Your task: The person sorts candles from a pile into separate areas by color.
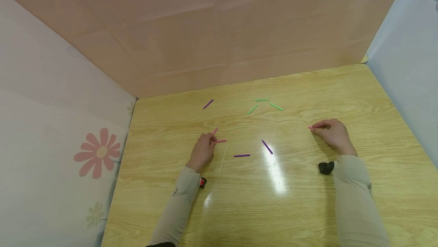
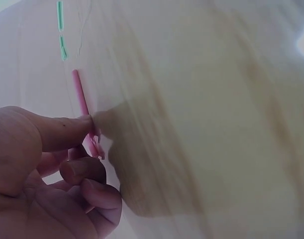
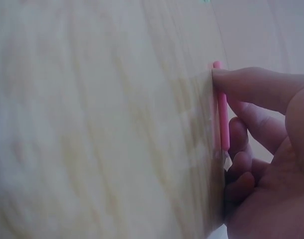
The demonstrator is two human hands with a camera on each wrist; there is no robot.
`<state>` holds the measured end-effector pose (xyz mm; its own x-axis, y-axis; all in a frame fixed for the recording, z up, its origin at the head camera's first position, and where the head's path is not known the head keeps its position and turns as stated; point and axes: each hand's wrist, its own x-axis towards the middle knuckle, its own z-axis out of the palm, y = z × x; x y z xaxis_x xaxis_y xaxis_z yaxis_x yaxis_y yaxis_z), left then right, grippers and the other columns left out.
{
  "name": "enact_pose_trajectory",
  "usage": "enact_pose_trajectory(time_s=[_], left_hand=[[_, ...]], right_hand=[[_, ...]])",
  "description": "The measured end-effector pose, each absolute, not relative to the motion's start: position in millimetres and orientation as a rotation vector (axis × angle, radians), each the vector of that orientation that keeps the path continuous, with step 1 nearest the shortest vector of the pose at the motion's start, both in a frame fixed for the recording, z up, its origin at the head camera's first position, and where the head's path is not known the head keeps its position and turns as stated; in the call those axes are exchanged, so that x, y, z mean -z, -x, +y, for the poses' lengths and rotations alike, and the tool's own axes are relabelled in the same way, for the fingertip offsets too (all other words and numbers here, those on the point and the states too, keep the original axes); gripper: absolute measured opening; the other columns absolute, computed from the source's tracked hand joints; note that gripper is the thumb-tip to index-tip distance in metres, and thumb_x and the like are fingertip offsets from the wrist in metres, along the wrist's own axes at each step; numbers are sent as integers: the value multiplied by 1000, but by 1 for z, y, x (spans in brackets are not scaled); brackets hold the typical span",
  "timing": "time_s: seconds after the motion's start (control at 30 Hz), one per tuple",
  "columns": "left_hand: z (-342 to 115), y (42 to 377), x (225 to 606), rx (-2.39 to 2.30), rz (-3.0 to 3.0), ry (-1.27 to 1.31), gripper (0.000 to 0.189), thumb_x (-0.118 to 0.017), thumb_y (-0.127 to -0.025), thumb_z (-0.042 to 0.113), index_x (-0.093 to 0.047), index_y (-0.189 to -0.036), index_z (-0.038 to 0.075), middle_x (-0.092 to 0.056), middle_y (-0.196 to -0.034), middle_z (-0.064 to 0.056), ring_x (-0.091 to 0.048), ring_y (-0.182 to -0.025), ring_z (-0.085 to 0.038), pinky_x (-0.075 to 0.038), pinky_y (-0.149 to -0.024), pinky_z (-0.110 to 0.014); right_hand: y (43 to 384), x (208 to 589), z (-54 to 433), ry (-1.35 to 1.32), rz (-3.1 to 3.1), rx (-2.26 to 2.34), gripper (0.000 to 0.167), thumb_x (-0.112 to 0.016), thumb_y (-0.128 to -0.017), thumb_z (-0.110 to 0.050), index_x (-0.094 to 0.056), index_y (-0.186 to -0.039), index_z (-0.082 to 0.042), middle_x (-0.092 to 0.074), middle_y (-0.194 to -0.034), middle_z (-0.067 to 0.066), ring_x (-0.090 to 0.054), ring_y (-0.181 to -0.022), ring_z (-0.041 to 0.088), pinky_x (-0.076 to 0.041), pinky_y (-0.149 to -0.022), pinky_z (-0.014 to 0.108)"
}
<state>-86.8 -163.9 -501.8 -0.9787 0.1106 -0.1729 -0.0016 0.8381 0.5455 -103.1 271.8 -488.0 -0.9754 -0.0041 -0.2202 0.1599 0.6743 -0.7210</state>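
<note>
My left hand (image 1: 202,150) is low over the wooden table, its thumb and curled fingers pinching a short pink stick (image 2: 81,94). In the head view two pink sticks stick out from its fingertips: one (image 1: 215,131) angles away, the other (image 1: 221,141) points right. Farther right, my right hand (image 1: 332,134) pinches another pink stick (image 3: 223,119) between thumb and fingers, close to the tabletop. Only a short end of that stick shows past the fingertips in the head view.
Two purple sticks (image 1: 242,155) (image 1: 267,147) lie between the hands; a third purple stick (image 1: 208,104) is farther back at left. Three green sticks, one of them flat across (image 1: 262,99), lie back of centre. A brown panel (image 1: 219,49) borders the table's far edge.
</note>
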Motion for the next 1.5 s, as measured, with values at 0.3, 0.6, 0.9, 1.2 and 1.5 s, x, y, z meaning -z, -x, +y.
enact_pose_trajectory(time_s=[0.3, 0.6, 0.9, 1.2, 1.5], left_hand=[[-168, 85, 502, -839, 2856, -85, 11, -59, -96, 14, -61, -105, 7, -56, -92, -8, -49, -74, -18, -42, -66, -30], [-170, 85, 503, -862, 2845, -82, 12, -59, -96, 15, -62, -105, 7, -56, -91, -8, -49, -74, -17, -42, -67, -29], [-172, 84, 503, -891, 2821, -72, 11, -58, -97, 14, -61, -103, 6, -55, -89, -7, -47, -73, -17, -41, -66, -28], [-173, 84, 502, -871, 2860, -111, 12, -60, -95, 13, -62, -105, 8, -52, -85, -5, -44, -71, -15, -37, -63, -27], [-173, 83, 501, -892, 2851, -102, 13, -60, -95, 14, -63, -106, 6, -55, -90, -8, -46, -72, -16, -38, -65, -27]], right_hand=[[102, 491, 274, -107, 2684, 1187, 45, -61, -94, -37, -67, -110, 4, -61, -118, 28, -53, -106, 39, -40, -85, 50], [97, 486, 287, -75, 2664, 1188, 45, -64, -92, -39, -65, -116, 0, -59, -122, 23, -50, -91, 0, -40, -83, 34], [93, 482, 295, -82, 2679, 1120, 44, -65, -91, -36, -66, -115, 1, -60, -119, 27, -55, -95, 20, -39, -79, 35], [93, 480, 306, -53, 2677, 1032, 40, -67, -90, -32, -67, -112, 1, -66, -101, 20, -54, -75, 7, -42, -68, 27], [97, 480, 307, -23, 2646, 1005, 39, -66, -92, -29, -67, -111, 5, -57, -119, 34, -54, -104, 45, -44, -80, 52]])
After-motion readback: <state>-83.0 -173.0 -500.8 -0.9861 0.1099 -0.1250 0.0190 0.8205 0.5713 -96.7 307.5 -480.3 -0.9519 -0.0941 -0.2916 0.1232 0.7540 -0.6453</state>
